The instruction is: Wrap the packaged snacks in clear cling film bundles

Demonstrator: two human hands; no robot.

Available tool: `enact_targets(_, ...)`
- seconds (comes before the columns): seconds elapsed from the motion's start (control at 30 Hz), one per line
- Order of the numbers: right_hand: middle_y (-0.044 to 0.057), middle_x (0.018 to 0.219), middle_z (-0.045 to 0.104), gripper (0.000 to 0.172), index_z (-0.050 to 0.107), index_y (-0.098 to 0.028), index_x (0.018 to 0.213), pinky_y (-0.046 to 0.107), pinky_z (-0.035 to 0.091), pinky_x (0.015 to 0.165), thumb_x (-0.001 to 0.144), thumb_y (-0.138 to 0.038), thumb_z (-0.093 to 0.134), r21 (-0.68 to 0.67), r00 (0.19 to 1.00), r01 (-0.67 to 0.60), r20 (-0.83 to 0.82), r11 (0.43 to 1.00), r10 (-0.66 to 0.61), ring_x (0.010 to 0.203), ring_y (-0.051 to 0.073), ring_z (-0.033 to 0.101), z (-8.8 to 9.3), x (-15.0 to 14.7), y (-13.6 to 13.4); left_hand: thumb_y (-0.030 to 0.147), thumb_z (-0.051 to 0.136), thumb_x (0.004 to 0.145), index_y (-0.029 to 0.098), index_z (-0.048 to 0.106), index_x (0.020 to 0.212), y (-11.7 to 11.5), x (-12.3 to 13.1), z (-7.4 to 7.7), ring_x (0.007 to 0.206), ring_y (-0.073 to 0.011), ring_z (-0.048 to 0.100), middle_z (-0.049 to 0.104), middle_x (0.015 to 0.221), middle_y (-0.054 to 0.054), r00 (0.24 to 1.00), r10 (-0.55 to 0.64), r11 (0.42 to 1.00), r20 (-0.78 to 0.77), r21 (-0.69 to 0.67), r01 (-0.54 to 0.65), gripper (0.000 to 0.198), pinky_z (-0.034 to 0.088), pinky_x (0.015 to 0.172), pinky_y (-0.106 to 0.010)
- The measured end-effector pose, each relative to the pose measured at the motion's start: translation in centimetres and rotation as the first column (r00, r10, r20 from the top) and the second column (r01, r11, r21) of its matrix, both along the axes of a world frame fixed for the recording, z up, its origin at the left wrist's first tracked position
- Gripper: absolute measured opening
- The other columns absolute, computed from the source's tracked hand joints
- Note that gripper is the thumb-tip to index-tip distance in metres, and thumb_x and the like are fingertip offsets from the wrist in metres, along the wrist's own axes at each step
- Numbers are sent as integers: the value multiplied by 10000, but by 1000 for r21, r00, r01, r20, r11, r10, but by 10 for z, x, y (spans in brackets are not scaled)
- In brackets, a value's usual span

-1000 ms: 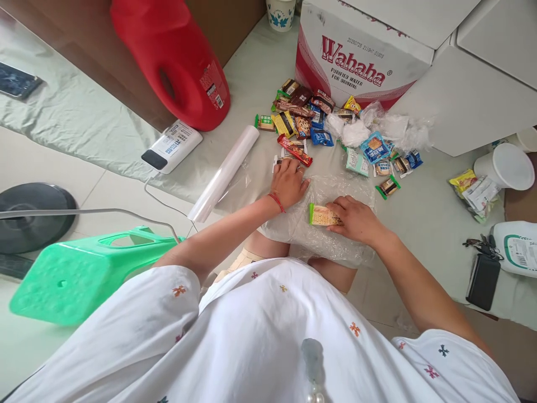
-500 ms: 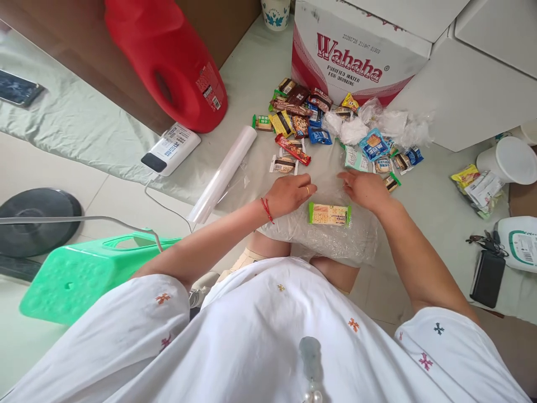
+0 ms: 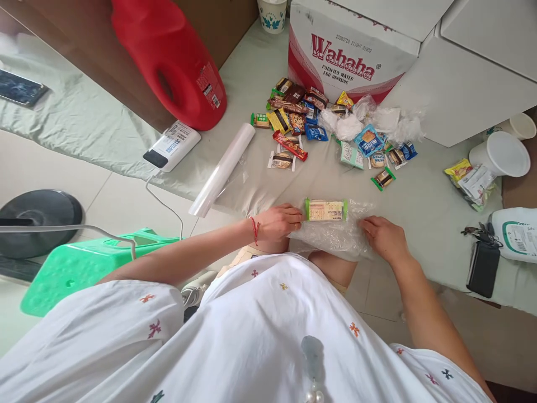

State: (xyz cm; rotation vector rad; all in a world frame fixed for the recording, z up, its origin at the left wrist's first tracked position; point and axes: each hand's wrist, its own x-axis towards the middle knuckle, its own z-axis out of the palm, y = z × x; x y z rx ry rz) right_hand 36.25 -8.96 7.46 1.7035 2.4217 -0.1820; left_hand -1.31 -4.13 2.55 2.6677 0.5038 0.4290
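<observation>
A green-ended biscuit packet (image 3: 326, 210) lies on crumpled clear plastic film (image 3: 331, 238) at the table's near edge. To the left of the packet, my left hand (image 3: 282, 223) has its fingers closed on the film's left side. My right hand (image 3: 384, 236) pinches the film's right edge. Beyond them, a roll of clear film (image 3: 224, 168) rests on the cloth, with a thin sheet beside it. Various wrapped snacks, among them a red packet (image 3: 290, 145) and a blue packet (image 3: 370, 140), lie in a loose pile with crumpled clear plastic (image 3: 348, 127).
A water carton (image 3: 348, 53) stands behind the snacks. On the left are a red jug (image 3: 180, 73), a white power bank (image 3: 172, 146) with a cable, and a green stool (image 3: 84, 274). White tubs (image 3: 503, 155), a black case (image 3: 483, 268) and a white bottle (image 3: 518, 235) sit right.
Both hands have moved nearer my body and further apart, now at the film's sides. The film's far part has been drawn back toward the biscuit packet.
</observation>
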Motion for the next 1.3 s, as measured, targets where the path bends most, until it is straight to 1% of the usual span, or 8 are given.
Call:
enact_targets(0.17,106,1400,662,449,702,-313,1345,402,575,704,1010,-299,403,138,981,127,-163,982,-103,935,262,708,-8,-1,-46,256,467,979,210,620,1351,-12,-1,-3,1160,-272,654,685,1336,-161,998,66,997,-24,-25,-67,405,488,956,-435)
enact_targets(0.3,131,1348,677,395,683,-311,1367,466,555,935,1010,-351,520,91,980,-83,-173,992,98,1035,291,669,-22,-29,-76,466,452,1030,217,626,1376,-16,7,1,1085,-299,644,704,1218,-158,988,98,995,-118,16,-97,461,449,910,-465)
enact_targets(0.4,100,1292,713,380,719,-351,1302,474,526,911,1024,-276,470,54,981,-116,-153,992,123,992,284,638,-34,-47,-78,503,433,1027,189,685,1292,-17,14,4,1076,-315,623,704,1147,-158,979,115,993,-167,26,-112,482,424,903,-486)
enact_targets(0.57,68,1074,764,337,784,-305,1092,433,477,933,1055,-302,448,59,934,-73,-347,996,89,1032,271,603,-18,-50,-51,411,558,885,182,667,1328,-15,12,9,1097,-334,601,678,1198,-163,981,52,999,-189,-1,-53,511,416,913,-502)
enact_targets(0.73,92,1064,716,388,752,-264,1154,384,507,880,1080,-377,388,12,854,-6,-521,1000,11,1000,244,637,6,-57,-2,333,621,819,189,637,1354,-15,7,4,1139,-335,588,666,1248,-157,986,29,998,-165,56,-20,554,383,1018,-524)
enact_targets(0.93,61,954,695,380,750,-243,1129,309,444,697,1056,-394,409,44,867,136,-488,990,-98,803,205,625,-16,-77,48,509,518,1023,192,672,1213,-22,18,-19,1062,-288,617,713,1119,-130,983,185,979,-12,86,-184,400,398,1003,-487)
enact_targets(1.13,70,997,754,315,750,-229,1029,309,434,736,1002,-377,473,-40,840,186,-512,982,-180,853,215,645,-32,-80,63,371,364,1096,204,600,768,-24,28,-32,808,-198,581,639,827,-74,715,655,756,244,-217,-618,438,480,787,-353)
enact_targets(1.3,34,799,705,321,733,-222,1062,294,421,690,968,-437,514,-148,772,283,-551,948,-317,703,182,588,-36,-79,65,354,583,976,220,554,658,-14,36,-24,927,-271,564,613,855,-99,458,888,455,25,-187,-871,346,491,734,-381)
